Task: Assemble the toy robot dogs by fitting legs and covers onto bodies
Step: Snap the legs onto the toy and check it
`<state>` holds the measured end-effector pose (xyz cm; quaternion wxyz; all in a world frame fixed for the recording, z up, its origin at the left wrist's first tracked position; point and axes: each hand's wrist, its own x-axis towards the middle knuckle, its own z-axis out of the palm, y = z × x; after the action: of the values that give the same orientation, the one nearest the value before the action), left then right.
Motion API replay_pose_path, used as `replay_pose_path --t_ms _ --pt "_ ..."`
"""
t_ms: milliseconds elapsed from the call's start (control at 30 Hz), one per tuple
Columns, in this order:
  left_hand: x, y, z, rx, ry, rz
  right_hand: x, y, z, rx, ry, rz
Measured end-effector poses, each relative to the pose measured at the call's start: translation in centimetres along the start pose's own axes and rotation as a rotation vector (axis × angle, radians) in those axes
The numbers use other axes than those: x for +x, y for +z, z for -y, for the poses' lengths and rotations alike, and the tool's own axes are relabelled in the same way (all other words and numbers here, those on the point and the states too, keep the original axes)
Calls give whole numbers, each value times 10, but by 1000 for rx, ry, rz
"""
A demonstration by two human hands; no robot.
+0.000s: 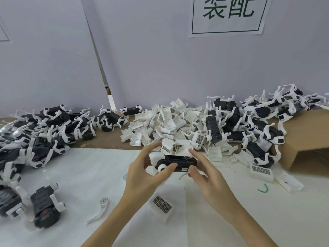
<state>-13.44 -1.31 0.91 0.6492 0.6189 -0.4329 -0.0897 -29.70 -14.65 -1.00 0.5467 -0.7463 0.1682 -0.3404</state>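
White sheeting covers a bench heaped with dogs (pixel 44 125) left, loose covers (pixel 167 122) centre and more bodies right, while the left hand (pixel 144 175) and right hand (pixel 204 173) pinch one coverless body (pixel 178 162), so plenty likely remains.

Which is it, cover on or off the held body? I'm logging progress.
Off. The black body, held by left hand and right hand, shows an open recess on top.

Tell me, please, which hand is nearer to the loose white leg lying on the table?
Left. The left hand holds the toy body above and right of the loose white leg; the right hand is farther right.
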Motion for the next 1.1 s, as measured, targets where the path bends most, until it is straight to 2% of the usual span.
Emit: replay_pose_path --t_ms 100,233,333,433,533,633,733,800,867,933,1033,1100 --pt "-7 14 -8 31 43 -94 -4 7 2 -14 -12 119" --pt "-17 28 -16 -5 17 6 -6 17 -4 -189 -67 27" --pt "-18 26 -20 -67 -29 111 -3 15 -7 -81 -57 65" --pt "-12 19 -22 -141 -80 149 0 10 -6 44 2 100" --pt "-6 11 -20 -170 -208 160 2 9 -7 -12 6 -42" --pt "-3 11 -17 -9 -211 201 2 7 -8 -186 -60 -153" --pt "-1 14 -12 -87 -252 80 -1 12 -8 -119 -30 -128" --pt "2 11 -8 -212 -344 -61 0 17 -7 26 56 -132" --pt "8 5 -2 -286 -413 -204 -1 21 -6 57 88 -119" --pt "13 -3 3 -321 -451 -324 -5 26 -6 -85 91 -12" --pt "19 -11 5 -378 -487 -421 -16 39 -6 -479 68 304" --pt "21 -14 6 -425 -513 -427 -17 46 -7 -626 -10 368"
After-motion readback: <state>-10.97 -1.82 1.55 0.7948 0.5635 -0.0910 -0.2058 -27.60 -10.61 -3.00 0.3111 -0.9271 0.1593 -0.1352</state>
